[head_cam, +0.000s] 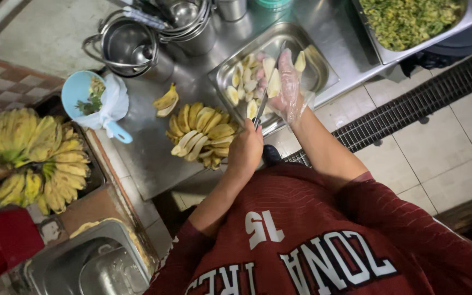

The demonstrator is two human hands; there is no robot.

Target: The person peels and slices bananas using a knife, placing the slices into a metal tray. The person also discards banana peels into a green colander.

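My left hand (pixel 245 150) gripped the knife (pixel 263 104); my gloved right hand (pixel 285 87) held a peeled banana (pixel 273 83) over the steel tray (pixel 323 68), so slices dropped in.

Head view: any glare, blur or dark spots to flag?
Head view: soft glare on the steel tray; the gloved right hand holding the peeled banana is slightly blurred; the left hand on the knife is sharper; the bottom-right corner falls dark.
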